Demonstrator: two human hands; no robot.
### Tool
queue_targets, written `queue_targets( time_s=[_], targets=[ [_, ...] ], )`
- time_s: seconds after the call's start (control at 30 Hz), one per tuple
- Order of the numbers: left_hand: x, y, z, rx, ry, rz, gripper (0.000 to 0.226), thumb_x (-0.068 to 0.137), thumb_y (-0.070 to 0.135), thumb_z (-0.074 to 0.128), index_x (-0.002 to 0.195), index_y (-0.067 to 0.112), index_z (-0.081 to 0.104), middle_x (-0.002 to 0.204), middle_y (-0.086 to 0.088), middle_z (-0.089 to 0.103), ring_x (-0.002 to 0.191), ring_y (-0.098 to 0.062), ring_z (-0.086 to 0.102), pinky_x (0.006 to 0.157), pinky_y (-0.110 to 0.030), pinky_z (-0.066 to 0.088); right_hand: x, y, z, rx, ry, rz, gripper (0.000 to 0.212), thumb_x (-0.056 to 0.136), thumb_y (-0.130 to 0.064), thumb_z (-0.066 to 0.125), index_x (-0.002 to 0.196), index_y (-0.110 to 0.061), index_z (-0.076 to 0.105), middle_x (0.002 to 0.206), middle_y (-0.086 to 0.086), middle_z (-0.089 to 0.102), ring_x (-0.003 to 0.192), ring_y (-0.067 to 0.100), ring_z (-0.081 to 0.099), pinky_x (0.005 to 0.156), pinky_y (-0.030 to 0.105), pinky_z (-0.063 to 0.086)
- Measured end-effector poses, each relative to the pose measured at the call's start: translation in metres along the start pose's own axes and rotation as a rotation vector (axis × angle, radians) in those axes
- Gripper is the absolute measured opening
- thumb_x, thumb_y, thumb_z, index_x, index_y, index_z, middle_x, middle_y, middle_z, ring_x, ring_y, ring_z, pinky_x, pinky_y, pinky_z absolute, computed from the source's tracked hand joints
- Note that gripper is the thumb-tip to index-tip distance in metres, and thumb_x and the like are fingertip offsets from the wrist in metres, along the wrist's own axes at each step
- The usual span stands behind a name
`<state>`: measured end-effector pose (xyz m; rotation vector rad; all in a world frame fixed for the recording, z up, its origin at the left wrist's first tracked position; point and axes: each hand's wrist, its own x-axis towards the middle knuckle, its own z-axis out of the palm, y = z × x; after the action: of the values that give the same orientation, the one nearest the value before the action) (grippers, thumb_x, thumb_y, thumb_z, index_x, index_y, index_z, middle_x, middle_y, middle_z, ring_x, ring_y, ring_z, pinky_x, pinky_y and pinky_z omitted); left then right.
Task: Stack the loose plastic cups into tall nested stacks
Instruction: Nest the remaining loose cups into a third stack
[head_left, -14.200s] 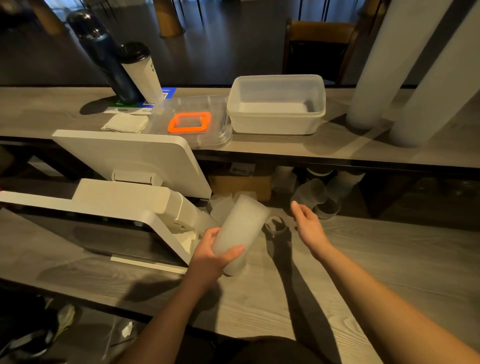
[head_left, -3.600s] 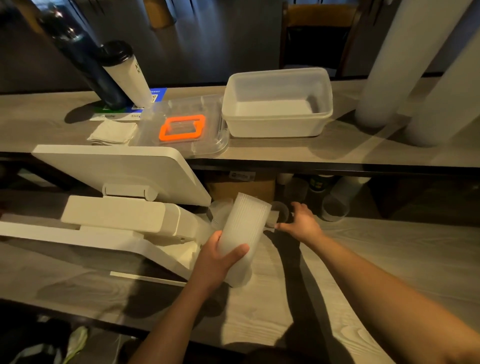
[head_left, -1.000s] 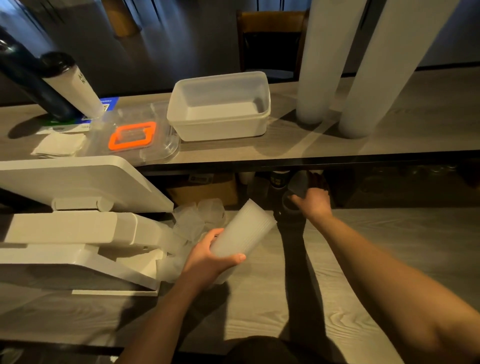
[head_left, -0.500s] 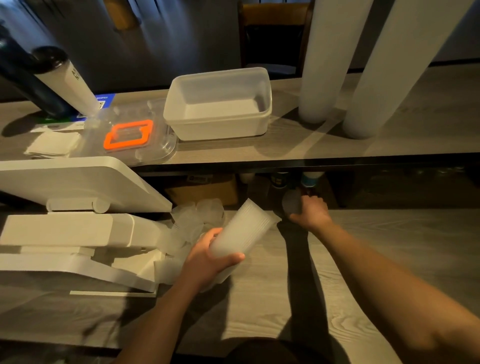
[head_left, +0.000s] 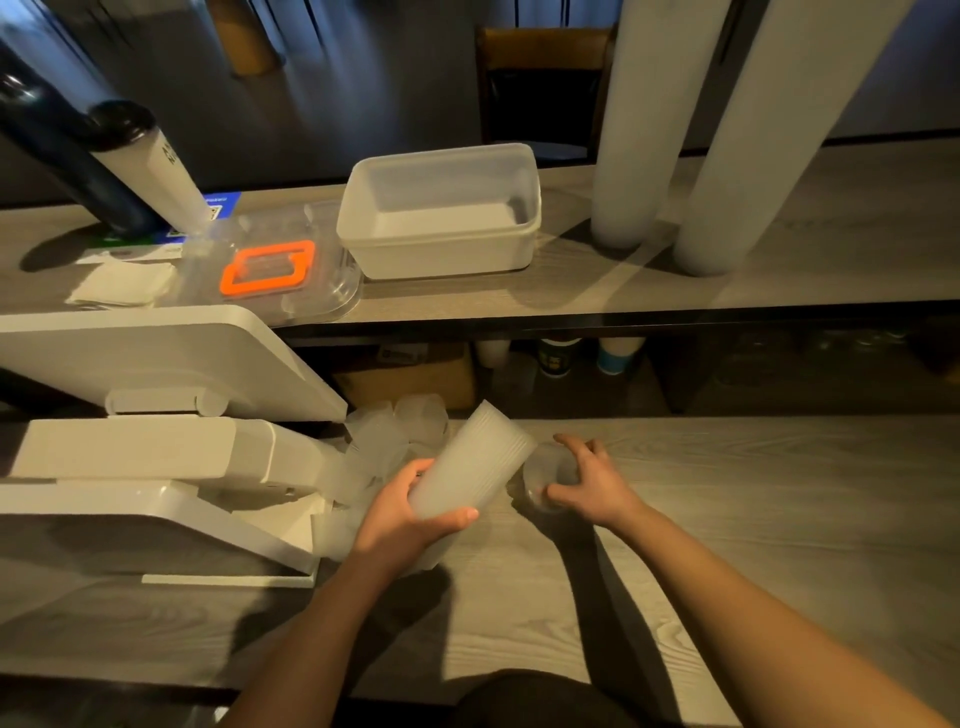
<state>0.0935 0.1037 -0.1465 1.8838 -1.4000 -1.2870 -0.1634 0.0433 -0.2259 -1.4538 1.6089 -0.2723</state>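
Note:
My left hand (head_left: 400, 514) grips a short nested stack of frosted plastic cups (head_left: 470, 462), tilted with its open end up and to the right. Just right of that open end, my right hand (head_left: 587, 480) holds a single clear cup (head_left: 543, 480) with fingers curled round it, a little above the wooden counter (head_left: 727, 519). Several loose cups (head_left: 395, 431) lie in a pile behind my left hand, against the white machine. Two very tall white cup stacks (head_left: 631, 130) (head_left: 769, 135) stand on the upper shelf at the right.
A white point-of-sale terminal (head_left: 156, 415) fills the left of the counter. The upper shelf (head_left: 675, 291) carries a white plastic tub (head_left: 441, 218), a clear lid with an orange frame (head_left: 267, 267), napkins and two bottles. Paper cups (head_left: 558, 356) and a cardboard box (head_left: 410, 371) sit under it.
My right hand has come back from under the shelf with a single clear cup and now holds it close to the open end of the stack. The left hand stayed put.

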Motion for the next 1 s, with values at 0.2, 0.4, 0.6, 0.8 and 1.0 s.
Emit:
queue_targets(
  time_s=[0.2,0.4,0.6,0.8,1.0],
  targets=[
    [-0.011,-0.004,-0.007,0.079,0.012,0.028,0.075,0.064,0.05,0.086,0.126,0.035,0.045,0.115,0.016,0.052,0.101,-0.007,0.055,0.069,-0.016,0.044,-0.017,-0.024,-0.028,0.554,0.108,-0.006,0.071,0.088,-0.04,0.071,0.145,-0.019,0.034,0.131,0.008,0.052,0.104,0.019,0.063,0.072,0.024,0.056],
    [-0.02,-0.004,-0.009,0.144,0.025,0.076,0.075,0.067,0.045,0.088,0.127,0.034,0.045,0.116,0.014,0.052,0.101,-0.004,0.054,0.074,-0.016,0.047,-0.032,-0.051,-0.048,0.777,-0.002,-0.176,0.04,0.097,-0.041,0.055,0.136,-0.031,0.053,0.126,-0.003,0.064,0.112,0.013,0.065,0.086,0.03,0.055],
    [-0.025,-0.005,-0.012,0.171,0.017,0.097,0.075,0.066,0.046,0.088,0.126,0.037,0.043,0.115,0.017,0.05,0.104,-0.008,0.054,0.083,-0.024,0.051,-0.039,-0.067,-0.047,0.487,-0.058,-0.308,0.045,0.092,-0.047,0.06,0.136,-0.044,0.052,0.13,-0.008,0.052,0.117,0.008,0.051,0.097,0.029,0.046],
    [-0.029,-0.011,-0.016,0.145,0.021,0.091,0.077,0.061,0.049,0.089,0.125,0.037,0.047,0.117,0.015,0.052,0.105,-0.009,0.056,0.085,-0.027,0.054,-0.045,-0.081,-0.036,0.389,-0.132,-0.336,0.039,0.097,-0.041,0.058,0.135,-0.045,0.053,0.127,-0.009,0.049,0.116,0.006,0.048,0.095,0.025,0.041],
    [-0.026,-0.01,-0.016,0.17,0.023,0.066,0.077,0.065,0.047,0.088,0.128,0.035,0.045,0.12,0.01,0.052,0.107,-0.011,0.055,0.089,-0.03,0.054,-0.056,-0.096,-0.004,0.436,-0.205,-0.271,0.049,0.102,-0.055,0.028,0.148,-0.041,0.037,0.143,-0.019,0.038,0.129,0.002,0.037,0.105,0.022,0.03]
  ],
)
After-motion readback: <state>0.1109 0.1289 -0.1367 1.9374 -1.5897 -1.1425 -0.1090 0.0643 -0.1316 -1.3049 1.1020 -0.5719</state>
